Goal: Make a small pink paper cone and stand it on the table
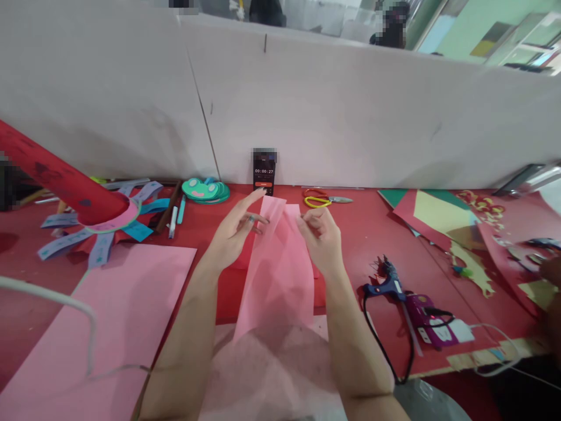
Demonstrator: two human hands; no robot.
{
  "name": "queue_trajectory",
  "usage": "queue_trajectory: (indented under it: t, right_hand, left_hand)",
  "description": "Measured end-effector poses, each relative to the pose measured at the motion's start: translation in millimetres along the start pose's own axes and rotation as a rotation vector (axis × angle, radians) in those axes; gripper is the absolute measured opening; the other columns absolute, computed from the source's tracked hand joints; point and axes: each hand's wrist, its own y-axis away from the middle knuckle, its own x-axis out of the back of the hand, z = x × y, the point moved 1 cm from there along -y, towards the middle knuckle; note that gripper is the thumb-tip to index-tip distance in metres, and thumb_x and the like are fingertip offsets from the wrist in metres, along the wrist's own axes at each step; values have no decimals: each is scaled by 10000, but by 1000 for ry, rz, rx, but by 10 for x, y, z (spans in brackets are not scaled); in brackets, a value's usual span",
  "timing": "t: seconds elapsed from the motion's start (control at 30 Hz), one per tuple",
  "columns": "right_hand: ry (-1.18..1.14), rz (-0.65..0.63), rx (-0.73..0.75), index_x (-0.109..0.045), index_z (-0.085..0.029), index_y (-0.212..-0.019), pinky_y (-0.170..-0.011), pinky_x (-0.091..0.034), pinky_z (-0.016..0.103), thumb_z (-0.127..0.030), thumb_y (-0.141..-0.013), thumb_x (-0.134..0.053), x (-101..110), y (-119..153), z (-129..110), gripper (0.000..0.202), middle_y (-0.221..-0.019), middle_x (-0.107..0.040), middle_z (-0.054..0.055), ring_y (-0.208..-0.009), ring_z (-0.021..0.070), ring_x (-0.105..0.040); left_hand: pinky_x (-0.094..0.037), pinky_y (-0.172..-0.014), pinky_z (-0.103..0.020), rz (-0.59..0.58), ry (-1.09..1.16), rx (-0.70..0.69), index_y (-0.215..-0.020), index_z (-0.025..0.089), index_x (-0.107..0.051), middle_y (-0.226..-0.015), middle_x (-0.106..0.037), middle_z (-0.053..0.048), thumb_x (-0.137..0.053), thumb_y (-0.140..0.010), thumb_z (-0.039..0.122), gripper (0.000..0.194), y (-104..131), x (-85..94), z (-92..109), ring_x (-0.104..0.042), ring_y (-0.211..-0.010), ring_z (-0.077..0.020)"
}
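Observation:
A long sheet of thin pink paper [278, 269] hangs between my hands, its upper end bent into overlapping folds. My left hand [240, 227], with a ring on one finger, is at the paper's upper left edge, fingers apart and fingertips beside the fold. At the upper right edge, my right hand [321, 234] pinches the paper between thumb and curled fingers. Below the sheet, red material [225, 298] shows on the table. Behind the hands a phone [264, 171] with a running timer leans on the wall. Scissors [326, 200] with red and yellow handles lie behind my right hand.
On the left are a red tube [65, 175] with blue paper strips, a pink sheet [109, 310], markers [173, 222] and green frog shapes [205, 191]. On the right lie a glue gun [388, 285], a purple power strip [432, 321], colored papers [438, 216] and a person's hand [551, 275].

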Motion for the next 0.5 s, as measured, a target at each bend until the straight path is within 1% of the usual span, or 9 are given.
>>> queue_trajectory:
  t: [0.1, 0.17, 0.27, 0.3, 0.33, 0.4, 0.43, 0.5]
  right_hand:
    - [-30, -70, -12, -450, -231, -759, -640, -453, 233, -349, -806, -573, -23, 11, 2, 177, -656, -533, -47, -621, 99, -562]
    - [-46, -101, -20, -452, -227, -754, -651, -460, 239, -349, -801, -574, -15, 17, -5, 179, -653, -543, -42, -638, 105, -581]
    - [-86, -143, 1, -467, -223, -761, -652, -464, 237, -342, -794, -584, 8, 22, -10, 170, -644, -554, -39, -683, 117, -610]
    - [-105, -158, 16, -472, -222, -765, -647, -462, 233, -336, -793, -589, 14, 21, -9, 165, -645, -558, -39, -690, 116, -612]
    - [-122, -169, 32, -477, -221, -767, -636, -458, 227, -329, -794, -593, 19, 19, -8, 160, -647, -560, -40, -683, 111, -609]
    - [-140, -150, 58, -480, -218, -763, -597, -441, 212, -314, -794, -600, 27, 9, -7, 157, -640, -553, -47, -628, 92, -579]
    - [-145, -117, 68, -477, -217, -756, -560, -423, 200, -310, -791, -607, 31, 1, -9, 163, -620, -537, -56, -576, 78, -546]
    - [-164, -6, 73, -460, -217, -745, -469, -350, 173, -309, -786, -616, 47, -20, -17, 185, -542, -466, -89, -455, 50, -431]
  left_hand:
    - [-518, -727, -275, 37, -131, -3, -1318, 314, -464, -1389, -479, -69, -491, -864, 345, 456, -32, 14, -85, -630, -814, -134]
    - [-498, -747, -267, 57, -183, -15, -1293, 309, -492, -1324, -547, -60, -511, -856, 328, 438, -35, 20, -100, -611, -813, -127]
    - [-490, -709, -253, 107, -211, -58, -1221, 295, -560, -1226, -619, -39, -493, -865, 298, 362, -36, 22, -88, -581, -756, -110]
    - [-489, -698, -249, 159, -220, -72, -1186, 287, -586, -1197, -634, -33, -483, -869, 289, 333, -42, 30, -90, -577, -740, -106]
    - [-489, -703, -248, 241, -227, -88, -1148, 278, -609, -1170, -644, -28, -484, -867, 284, 307, -51, 48, -102, -581, -747, -106]
    - [-488, -776, -265, 459, -212, -128, -1088, 254, -631, -1140, -651, -20, -505, -850, 279, 270, -79, 117, -157, -603, -848, -124]
    - [-481, -829, -282, 567, -187, -147, -1067, 242, -632, -1128, -653, -16, -525, -835, 279, 258, -94, 168, -201, -605, -924, -140]
    - [-449, -929, -326, 702, -110, -160, -1043, 221, -625, -1115, -654, -14, -530, -822, 293, 251, -119, 285, -312, -594, -1036, -165]
